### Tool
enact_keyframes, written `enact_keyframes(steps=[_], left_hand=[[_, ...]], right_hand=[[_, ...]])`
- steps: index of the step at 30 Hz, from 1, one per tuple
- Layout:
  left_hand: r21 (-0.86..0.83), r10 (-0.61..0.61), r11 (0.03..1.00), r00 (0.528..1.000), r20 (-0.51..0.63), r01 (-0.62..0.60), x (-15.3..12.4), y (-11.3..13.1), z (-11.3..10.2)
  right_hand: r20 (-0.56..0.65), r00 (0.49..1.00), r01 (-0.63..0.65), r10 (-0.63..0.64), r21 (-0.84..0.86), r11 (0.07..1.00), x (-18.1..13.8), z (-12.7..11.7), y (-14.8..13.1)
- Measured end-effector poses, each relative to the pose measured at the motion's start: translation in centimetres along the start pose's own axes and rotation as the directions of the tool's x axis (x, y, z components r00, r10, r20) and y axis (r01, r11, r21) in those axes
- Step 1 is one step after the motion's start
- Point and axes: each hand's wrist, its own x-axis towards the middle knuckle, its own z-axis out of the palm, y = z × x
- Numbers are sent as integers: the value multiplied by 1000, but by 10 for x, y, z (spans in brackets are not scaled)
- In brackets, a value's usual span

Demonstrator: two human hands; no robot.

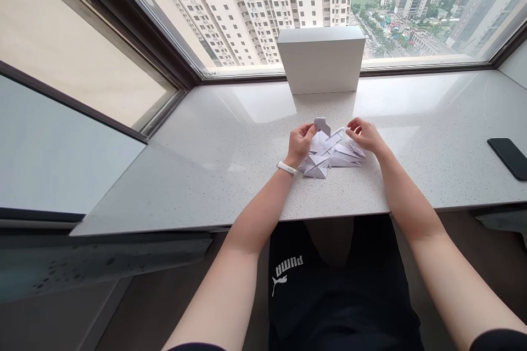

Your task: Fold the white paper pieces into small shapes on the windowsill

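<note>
- Currently, in the head view, one small folded paper piece [322, 125] is being held up by the left hand [301, 143], pinched between thumb and fingers, over the far side of a heap of folded papers [334, 156].
- The right hand [364, 132] is being held just beside the heap's far right end, its fingers loosely curled, thumb and fingertips slightly parted, with no paper being seen in its grasp.
- The two hands are being kept apart, with the heap lying between and below them on the speckled countertop [230, 164].
- As a judgement, a good deal of folding is being shown as done: creases, points and flaps are being displayed throughout the heap, and a crossed-crease piece is being presented at its near left.
- The held piece is apparently being dealt with singly; how much handling is left is not being made plain by the loosely overlapped papers.
- By count, two hands and one pinched piece are being shown; at least three papers are being made out in the heap, though the exact number is being hidden by overlap.
- One white wristband [286, 168] is being worn on the left wrist; one white box [323, 63] is being lit by the window behind, and one dark phone [509, 158] is being supported by the countertop, far right.
</note>
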Motion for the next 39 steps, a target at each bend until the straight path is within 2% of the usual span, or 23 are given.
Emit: enact_keyframes(steps=[3, 8, 12, 16, 19, 23, 26, 28, 31, 34, 37, 39], left_hand=[[-13, -17, 1000, 998, -54, 17, 3, -2, -3], [20, -36, 999, 995, -96, 38, 5, 1, -6], [20, -41, 999, 994, -101, 43, 5, 1, -5], [14, -42, 999, 996, -83, 43, 4, -4, -3], [19, -38, 999, 997, -70, 40, 4, -7, -3], [7, -44, 999, 996, -76, 44, 5, -11, -4], [2, -36, 999, 997, -65, 36, 6, -11, -4], [-8, -20, 1000, 998, -60, 20, 5, -11, -3], [-2, -20, 1000, 998, -64, 20, 3, -8, -1], [30, -32, 999, 997, -63, 34, 1, -5, 1], [65, -12, 998, 999, -48, 15, -1, -1, 4], [84, -6, 996, 1000, -23, 8, -2, 1, 4]], right_hand=[[112, 992, -42, 62, -175, 984, -3, -17, 5], [294, 947, -46, 128, -269, 962, -6, -25, 2], [326, 940, -7, 101, -276, 961, -6, -25, 0], [340, 924, -89, 172, -247, 965, -8, -26, -1], [276, 947, -129, 166, -145, 981, -8, -22, -2], [-6, 1000, -15, 16, 60, 998, -3, -3, -3], [-231, 972, 90, -46, 185, 979, 1, 16, -2], [-298, 954, 124, -41, 263, 957, 3, 28, 0], [-259, 963, 183, -76, 416, 891, 6, 45, 5], [-169, 967, 253, -190, 554, 793, 7, 59, 7], [-89, 959, 269, -268, 578, 770, 5, 68, 6], [-88, 956, 281, -280, 552, 785, 3, 70, 4]])
